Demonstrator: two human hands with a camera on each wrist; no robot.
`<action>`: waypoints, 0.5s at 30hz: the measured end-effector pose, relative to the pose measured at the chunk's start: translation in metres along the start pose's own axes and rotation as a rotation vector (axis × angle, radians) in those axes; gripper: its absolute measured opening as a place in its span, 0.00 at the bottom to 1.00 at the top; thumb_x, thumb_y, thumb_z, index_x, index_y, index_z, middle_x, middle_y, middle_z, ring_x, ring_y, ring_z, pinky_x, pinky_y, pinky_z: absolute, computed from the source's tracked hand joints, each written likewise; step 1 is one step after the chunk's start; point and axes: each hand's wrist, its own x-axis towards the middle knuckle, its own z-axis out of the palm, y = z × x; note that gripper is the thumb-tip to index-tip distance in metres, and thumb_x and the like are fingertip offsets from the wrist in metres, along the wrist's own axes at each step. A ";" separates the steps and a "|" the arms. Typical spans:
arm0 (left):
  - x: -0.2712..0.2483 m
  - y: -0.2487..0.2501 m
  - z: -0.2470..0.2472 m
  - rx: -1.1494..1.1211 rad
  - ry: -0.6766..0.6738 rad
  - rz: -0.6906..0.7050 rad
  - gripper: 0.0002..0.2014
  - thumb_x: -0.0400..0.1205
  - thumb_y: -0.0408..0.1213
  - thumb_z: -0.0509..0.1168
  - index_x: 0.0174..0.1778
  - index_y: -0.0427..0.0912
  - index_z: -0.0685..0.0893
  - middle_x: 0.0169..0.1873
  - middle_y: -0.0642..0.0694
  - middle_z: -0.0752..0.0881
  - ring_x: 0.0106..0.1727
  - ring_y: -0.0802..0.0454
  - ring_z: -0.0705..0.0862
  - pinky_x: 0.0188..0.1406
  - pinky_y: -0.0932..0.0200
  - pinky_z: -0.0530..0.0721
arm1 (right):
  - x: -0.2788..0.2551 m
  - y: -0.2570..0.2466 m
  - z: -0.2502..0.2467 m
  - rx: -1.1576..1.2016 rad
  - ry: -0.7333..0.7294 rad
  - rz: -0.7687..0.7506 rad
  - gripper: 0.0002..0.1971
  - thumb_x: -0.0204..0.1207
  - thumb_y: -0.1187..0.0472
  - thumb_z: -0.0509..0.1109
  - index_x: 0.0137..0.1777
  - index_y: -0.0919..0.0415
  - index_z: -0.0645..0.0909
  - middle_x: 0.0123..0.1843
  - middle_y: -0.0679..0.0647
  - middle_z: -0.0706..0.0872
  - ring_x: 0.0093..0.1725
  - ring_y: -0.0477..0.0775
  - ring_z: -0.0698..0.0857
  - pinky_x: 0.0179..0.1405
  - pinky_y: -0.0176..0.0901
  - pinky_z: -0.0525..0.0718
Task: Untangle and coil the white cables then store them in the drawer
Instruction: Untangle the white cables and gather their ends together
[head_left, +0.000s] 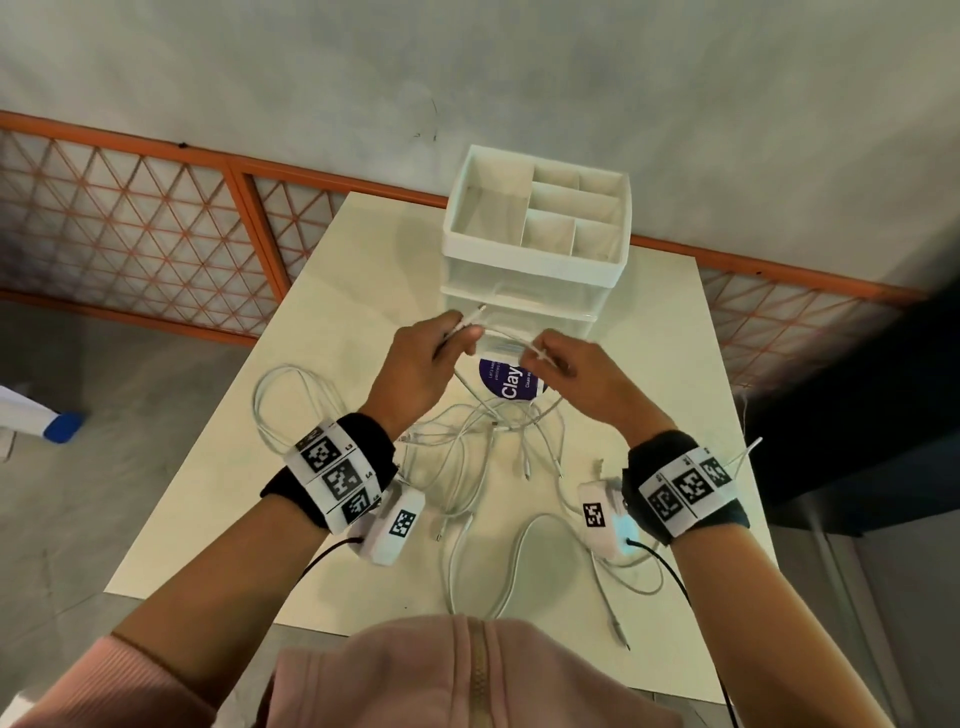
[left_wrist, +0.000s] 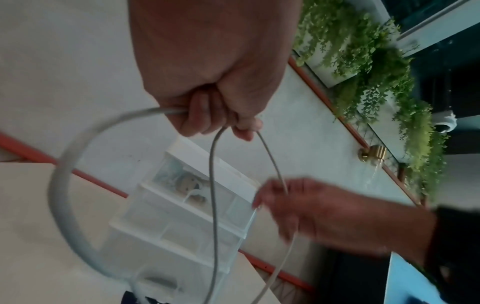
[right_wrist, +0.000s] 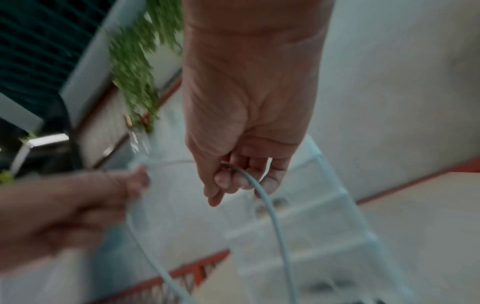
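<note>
Both hands are raised above the table in front of a clear drawer unit (head_left: 519, 306). My left hand (head_left: 457, 338) grips loops of a white cable (left_wrist: 213, 185), whose plug end (head_left: 475, 312) pokes out past the thumb. My right hand (head_left: 540, 356) pinches the same cable (right_wrist: 270, 205) a short way along. From the hands the cable hangs down into a tangle of white cables (head_left: 483, 431) on the table. In the left wrist view the fingers (left_wrist: 197, 115) are curled round the strands.
The white table (head_left: 649, 364) carries more loose cable: a loop (head_left: 291, 405) at the left and strands (head_left: 519, 561) near the front edge. A round purple sticker (head_left: 506, 384) lies under the hands. A divided white tray (head_left: 540, 208) tops the drawer unit. An orange mesh fence (head_left: 156, 218) stands behind.
</note>
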 end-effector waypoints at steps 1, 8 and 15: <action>-0.001 0.003 -0.003 0.004 0.051 0.017 0.15 0.85 0.40 0.61 0.36 0.35 0.80 0.18 0.52 0.66 0.22 0.55 0.67 0.24 0.69 0.65 | -0.003 0.015 0.007 -0.021 -0.032 0.045 0.10 0.81 0.56 0.65 0.46 0.63 0.79 0.29 0.50 0.78 0.28 0.46 0.73 0.29 0.33 0.70; 0.002 0.007 -0.033 -0.020 0.351 0.049 0.17 0.86 0.38 0.59 0.36 0.28 0.78 0.15 0.55 0.74 0.17 0.61 0.67 0.20 0.72 0.63 | -0.030 0.087 0.049 -0.017 -0.213 0.184 0.05 0.81 0.65 0.66 0.45 0.58 0.82 0.46 0.52 0.87 0.47 0.53 0.84 0.46 0.30 0.71; -0.010 -0.026 -0.032 0.065 0.266 -0.007 0.14 0.87 0.37 0.59 0.37 0.33 0.76 0.18 0.55 0.69 0.20 0.60 0.70 0.22 0.71 0.66 | -0.011 0.053 0.016 0.128 0.255 0.090 0.08 0.87 0.66 0.49 0.47 0.60 0.66 0.40 0.53 0.85 0.31 0.39 0.84 0.29 0.25 0.77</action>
